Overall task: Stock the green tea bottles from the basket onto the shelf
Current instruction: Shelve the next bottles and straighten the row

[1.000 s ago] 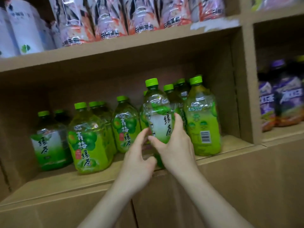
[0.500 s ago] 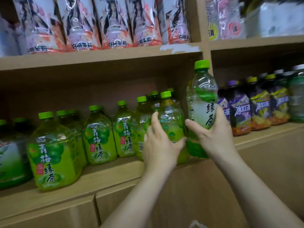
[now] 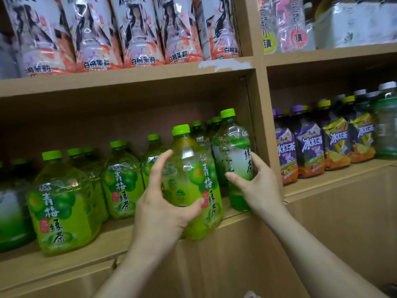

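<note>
My right hand [image 3: 255, 188] grips a green tea bottle [image 3: 235, 155] with a white and green label, standing at the right end of the wooden shelf [image 3: 71, 252], close to the divider. My left hand [image 3: 163, 201] wraps around a plum green tea bottle [image 3: 193, 181] with a yellow-green label at the shelf's front edge, just left of the first bottle. More green-capped bottles [image 3: 62, 203] stand in rows to the left and behind. The basket is out of view.
A vertical wooden divider [image 3: 265, 134] closes the compartment on the right. Beyond it stand purple and yellow iced tea bottles [image 3: 309, 147]. The shelf above holds peach jasmine drink bottles [image 3: 137, 35]. Below the shelf is a plain wooden panel [image 3: 236, 261].
My right hand has brought the green tea bottle down from beside the divider into the shelf's right end. My left hand has closed around the plum tea bottle, which now sits further forward.
</note>
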A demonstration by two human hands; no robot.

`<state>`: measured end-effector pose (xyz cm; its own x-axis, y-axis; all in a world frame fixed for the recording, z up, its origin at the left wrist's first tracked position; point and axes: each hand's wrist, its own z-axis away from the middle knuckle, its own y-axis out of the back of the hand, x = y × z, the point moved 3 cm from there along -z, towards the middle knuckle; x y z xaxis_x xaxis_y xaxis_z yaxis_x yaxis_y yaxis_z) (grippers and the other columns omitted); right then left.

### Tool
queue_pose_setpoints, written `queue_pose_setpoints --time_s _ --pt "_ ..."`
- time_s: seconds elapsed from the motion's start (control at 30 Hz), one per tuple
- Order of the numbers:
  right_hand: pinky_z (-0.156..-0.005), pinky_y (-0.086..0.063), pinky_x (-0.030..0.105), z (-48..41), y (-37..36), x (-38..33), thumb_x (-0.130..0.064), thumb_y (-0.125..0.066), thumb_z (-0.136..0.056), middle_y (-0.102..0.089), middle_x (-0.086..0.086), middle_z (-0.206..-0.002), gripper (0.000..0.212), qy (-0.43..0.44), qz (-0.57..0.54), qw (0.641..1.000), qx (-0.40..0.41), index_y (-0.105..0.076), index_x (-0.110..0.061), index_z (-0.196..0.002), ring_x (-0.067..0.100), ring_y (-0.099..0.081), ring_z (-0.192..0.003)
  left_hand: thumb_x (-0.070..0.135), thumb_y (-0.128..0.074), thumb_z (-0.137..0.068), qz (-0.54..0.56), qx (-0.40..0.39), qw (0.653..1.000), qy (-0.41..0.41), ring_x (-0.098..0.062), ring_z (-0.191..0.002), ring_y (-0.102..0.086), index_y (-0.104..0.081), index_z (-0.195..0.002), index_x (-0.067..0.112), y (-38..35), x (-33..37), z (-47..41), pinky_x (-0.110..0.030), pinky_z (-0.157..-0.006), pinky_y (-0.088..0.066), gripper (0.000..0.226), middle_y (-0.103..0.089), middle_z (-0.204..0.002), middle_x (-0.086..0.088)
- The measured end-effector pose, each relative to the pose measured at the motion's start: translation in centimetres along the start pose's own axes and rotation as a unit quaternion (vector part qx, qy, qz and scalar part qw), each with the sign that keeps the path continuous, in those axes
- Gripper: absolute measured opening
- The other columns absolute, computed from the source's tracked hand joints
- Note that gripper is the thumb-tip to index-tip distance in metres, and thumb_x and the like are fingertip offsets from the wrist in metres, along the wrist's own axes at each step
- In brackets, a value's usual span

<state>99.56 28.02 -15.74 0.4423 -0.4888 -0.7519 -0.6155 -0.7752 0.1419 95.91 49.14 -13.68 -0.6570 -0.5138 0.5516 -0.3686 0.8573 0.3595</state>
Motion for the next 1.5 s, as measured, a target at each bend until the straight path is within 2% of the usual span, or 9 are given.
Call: queue_pose_setpoints --time_s 0.1,0.33,0.5,0.6,0.67,0.8,1.07,1.37,1.5 --pt "-0.089 -0.039 0.019 0.4 -0.8 -0.1 -0.036 -0.074 -0.080 -0.057 -0.010 -0.116 0.069 0.018 0.045 0.999 -0.001 -0.044 -0.016 -0.139 0.009 -0.053 -0.106 0.035 -0.092 -0.048 -0.011 0.016 1.000 0.012 0.028 -0.080 -0.048 -0.035 -0.125 0.060 2.9 -1.3 0.5 -0.006 -0.071 -0.036 0.099 -0.046 -0.099 0.038" --pt "-0.084 -0.047 0.036 0.7 -1.8 0.2 -0.044 -0.059 -0.089 -0.049 0.010 -0.130 0.079 0.017 0.156 0.988 0.001 -0.019 -0.015 -0.151 0.023 -0.052 -0.106 0.006 -0.079 -0.069 -0.003 0.035 0.995 0.088 -0.027 -0.070 -0.058 -0.029 -0.124 0.051 5.9 -5.2 -1.1 -0.052 -0.070 -0.055 0.087 -0.049 -0.086 0.013" --pt "-0.083 -0.049 0.039 0.6 -2.0 -0.4 -0.043 -0.071 -0.081 -0.057 0.008 -0.128 0.077 0.010 0.171 0.985 0.030 -0.031 -0.016 -0.142 0.029 -0.057 -0.111 0.000 -0.074 -0.071 0.010 0.046 0.994 0.094 -0.020 -0.068 -0.052 -0.026 -0.128 0.044 5.9 -6.3 -2.1 -0.029 -0.061 -0.046 0.087 -0.048 -0.086 0.006" --pt "-0.071 -0.044 0.035 0.6 -2.6 -0.9 -0.047 -0.073 -0.077 -0.054 0.009 -0.123 0.078 0.010 0.217 0.975 0.049 -0.032 -0.018 -0.136 0.030 -0.059 -0.102 0.004 -0.073 -0.068 -0.066 0.074 0.991 0.084 -0.023 -0.104 -0.053 -0.026 -0.134 0.036 5.7 -6.3 -2.3 -0.035 -0.089 -0.044 0.087 -0.044 -0.130 -0.005" --pt "-0.072 -0.045 0.037 0.4 -2.7 -0.7 -0.048 -0.072 -0.078 -0.054 0.008 -0.120 0.072 0.002 0.198 0.979 0.052 -0.033 -0.019 -0.131 0.031 -0.059 -0.099 0.000 -0.069 -0.066 -0.177 0.110 0.977 -0.043 -0.031 -0.131 -0.035 -0.031 -0.137 0.024 5.3 -5.0 -1.9 -0.043 -0.106 -0.032 0.084 -0.034 -0.144 -0.012" --pt "-0.070 -0.044 0.036 0.0 -2.6 -0.3 -0.046 -0.067 -0.083 -0.060 0.005 -0.106 0.054 0.007 0.183 0.982 0.048 -0.034 -0.021 -0.117 0.031 -0.061 -0.092 0.005 -0.067 -0.072 -0.259 0.037 0.930 -0.258 -0.032 -0.129 -0.041 -0.048 -0.131 0.015 0.0 -1.5 -2.2 -0.040 -0.105 -0.035 0.063 -0.044 -0.141 -0.014" --pt "-0.066 -0.046 0.037 -3.1 -4.1 -0.2 -0.039 -0.063 -0.088 -0.051 0.011 -0.115 0.049 0.011 0.327 0.945 0.022 -0.034 -0.018 -0.122 0.034 -0.064 -0.093 0.042 -0.059 -0.086 -0.453 -0.097 0.870 -0.168 -0.030 -0.145 0.012 -0.018 -0.143 0.037 -7.3 -1.2 -8.2 -0.066 -0.109 -0.007 0.070 0.006 -0.159 -0.005" --pt "-0.061 -0.038 0.033 -5.5 -4.4 0.5 -0.044 -0.059 -0.090 -0.064 0.010 -0.107 0.048 0.042 0.406 0.913 -0.003 -0.043 -0.015 -0.124 0.033 -0.066 -0.094 0.040 -0.061 -0.086 -0.456 -0.135 0.856 -0.203 -0.029 -0.145 0.015 -0.041 -0.132 0.038 -6.2 -2.0 -8.5 -0.063 -0.111 -0.010 0.050 -0.005 -0.159 0.002" --pt "-0.062 -0.039 0.034 -4.4 -3.8 0.0 -0.048 -0.054 -0.092 -0.067 0.010 -0.103 0.048 0.011 0.396 0.918 -0.028 -0.041 -0.013 -0.122 0.035 -0.064 -0.095 0.041 -0.057 -0.088 -0.450 -0.133 0.855 -0.221 -0.027 -0.146 0.009 -0.031 -0.139 0.038 -5.4 -1.5 -8.0 -0.058 -0.113 -0.008 0.057 -0.006 -0.160 0.001"
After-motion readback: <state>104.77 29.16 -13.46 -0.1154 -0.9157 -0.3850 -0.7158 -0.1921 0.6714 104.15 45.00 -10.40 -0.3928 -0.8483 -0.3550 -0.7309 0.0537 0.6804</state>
